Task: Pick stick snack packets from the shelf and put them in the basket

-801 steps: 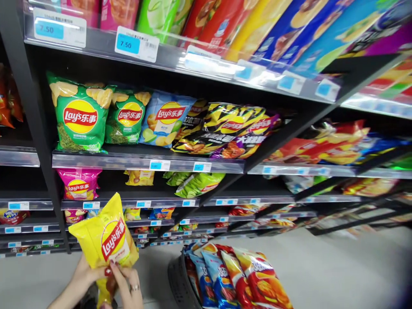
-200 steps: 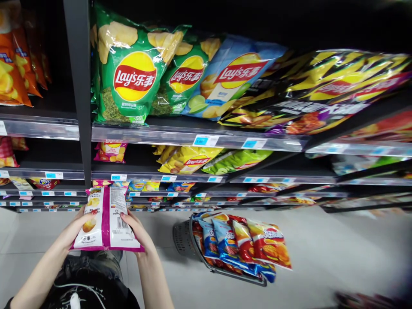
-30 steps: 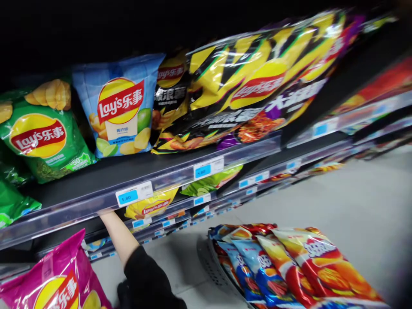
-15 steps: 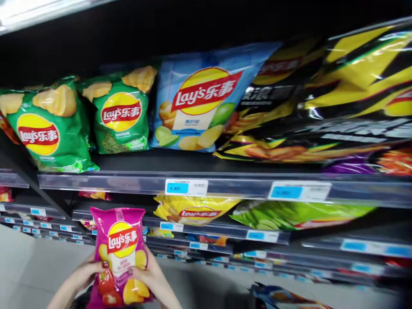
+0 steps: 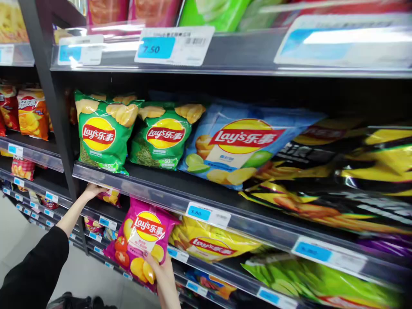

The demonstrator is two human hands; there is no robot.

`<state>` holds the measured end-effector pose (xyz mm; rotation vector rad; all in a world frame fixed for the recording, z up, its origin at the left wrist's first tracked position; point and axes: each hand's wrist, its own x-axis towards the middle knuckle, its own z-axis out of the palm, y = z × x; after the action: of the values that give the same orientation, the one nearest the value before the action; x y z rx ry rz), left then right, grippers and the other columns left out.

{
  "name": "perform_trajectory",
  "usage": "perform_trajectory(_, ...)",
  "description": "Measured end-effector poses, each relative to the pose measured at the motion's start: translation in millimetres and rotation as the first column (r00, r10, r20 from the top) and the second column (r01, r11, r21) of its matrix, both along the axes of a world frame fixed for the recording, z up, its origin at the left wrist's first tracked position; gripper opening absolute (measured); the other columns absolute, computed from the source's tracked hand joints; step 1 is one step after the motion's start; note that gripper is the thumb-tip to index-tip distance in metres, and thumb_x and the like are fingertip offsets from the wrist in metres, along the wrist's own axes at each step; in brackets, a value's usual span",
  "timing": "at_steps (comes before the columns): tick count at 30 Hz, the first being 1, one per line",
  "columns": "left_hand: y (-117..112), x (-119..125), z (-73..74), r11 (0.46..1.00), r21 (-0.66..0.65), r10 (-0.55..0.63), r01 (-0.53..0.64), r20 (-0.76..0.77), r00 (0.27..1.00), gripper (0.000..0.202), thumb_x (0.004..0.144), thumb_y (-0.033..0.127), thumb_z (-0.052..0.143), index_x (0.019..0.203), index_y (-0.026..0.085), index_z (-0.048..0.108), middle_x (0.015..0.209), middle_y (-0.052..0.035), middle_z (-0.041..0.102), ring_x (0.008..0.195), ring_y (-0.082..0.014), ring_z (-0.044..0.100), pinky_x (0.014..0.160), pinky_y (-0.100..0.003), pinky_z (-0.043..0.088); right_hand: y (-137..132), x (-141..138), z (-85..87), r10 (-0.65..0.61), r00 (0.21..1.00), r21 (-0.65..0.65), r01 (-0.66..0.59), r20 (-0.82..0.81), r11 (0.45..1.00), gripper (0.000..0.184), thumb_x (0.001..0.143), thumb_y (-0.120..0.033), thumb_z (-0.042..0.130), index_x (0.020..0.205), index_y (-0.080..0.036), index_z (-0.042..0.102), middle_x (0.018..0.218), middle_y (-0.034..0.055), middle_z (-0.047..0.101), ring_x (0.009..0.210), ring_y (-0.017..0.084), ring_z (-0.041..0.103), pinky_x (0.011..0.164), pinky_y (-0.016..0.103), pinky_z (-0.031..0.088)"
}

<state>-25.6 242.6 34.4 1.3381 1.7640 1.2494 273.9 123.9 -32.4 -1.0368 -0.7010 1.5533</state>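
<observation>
Where the left hand is at the shelved magenta bag, fingertips are hidden, so can't tell if it's gripping. Next right: front magenta bag, tilted, printed face out, in front of the lower shelf edge. Right hand grasps its lower right, thumb on front. Further right, same shelf: yellow bag, then lime-green bag, blurred.
</observation>
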Motion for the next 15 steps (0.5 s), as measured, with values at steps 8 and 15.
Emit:
perform_trajectory(8,-5,4,-7.2,0.98,-0.11,-0.13,0.163,0.263,0.956,0.026,0.084,0.03,0.054,0.105,0.015,0.057,0.105,-0.0064,0.061,0.089,-0.0188,0.06,0.076,-0.039,0.051,-31,-2,-10.1,-0.05,0.996,-0.072,0.044,-0.073,0.996,0.055,0.055,-0.036,0.08,0.102,-0.028,0.052,0.094,0.0025,0.07,0.08,0.025,0.066,0.062,0.037,0.055)
perform_trajectory(15,-17,13,5.5,0.994,-0.102,0.011,0.034,0.407,0.913,0.029,0.084,0.032,0.053,0.108,0.015,0.055,0.108,-0.0072,0.059,0.09,-0.0192,0.059,0.077,-0.04,0.05,-32,-2,-12.2,-0.102,0.993,-0.154,0.092,-0.059,0.984,0.064,0.046,-0.035,0.083,0.102,-0.022,0.052,0.09,0.0047,0.07,0.08,0.028,0.066,0.07,0.041,0.054)
